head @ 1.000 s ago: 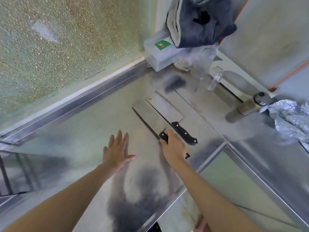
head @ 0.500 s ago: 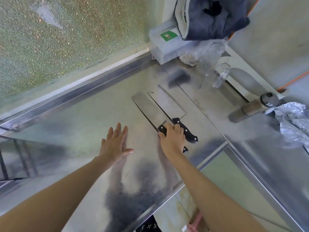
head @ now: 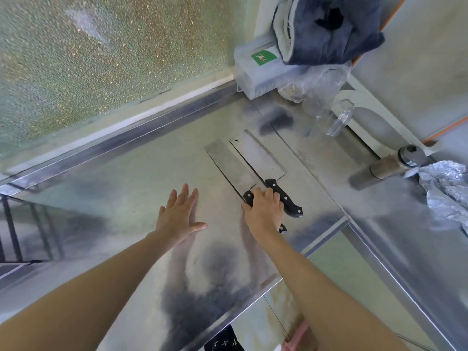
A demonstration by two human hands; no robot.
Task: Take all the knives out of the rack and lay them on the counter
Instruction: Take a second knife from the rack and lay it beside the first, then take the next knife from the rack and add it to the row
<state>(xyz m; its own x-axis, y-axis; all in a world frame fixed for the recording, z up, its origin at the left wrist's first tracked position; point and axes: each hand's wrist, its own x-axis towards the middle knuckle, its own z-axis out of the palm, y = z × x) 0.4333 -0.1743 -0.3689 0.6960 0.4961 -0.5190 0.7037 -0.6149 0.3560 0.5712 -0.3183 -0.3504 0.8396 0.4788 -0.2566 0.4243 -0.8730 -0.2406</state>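
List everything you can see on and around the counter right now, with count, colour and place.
cleavers: 2, steel blades with black riveted handles, side by side flat on the counter, mid-right
counter: 1, stainless steel, L-shaped, fills the centre
plastic box: 1, translucent with a green label, back corner
cloth: 1, dark blue-grey, on top of the box
clear bottles: 2 or so, transparent, lying beside the box
cylindrical shaker: 1, brownish with a metal cap, on its side, right
foil: 1 crumpled sheet, silver, far right
left hand: open, flat on the counter
right hand: fingers over the nearer cleaver's handle
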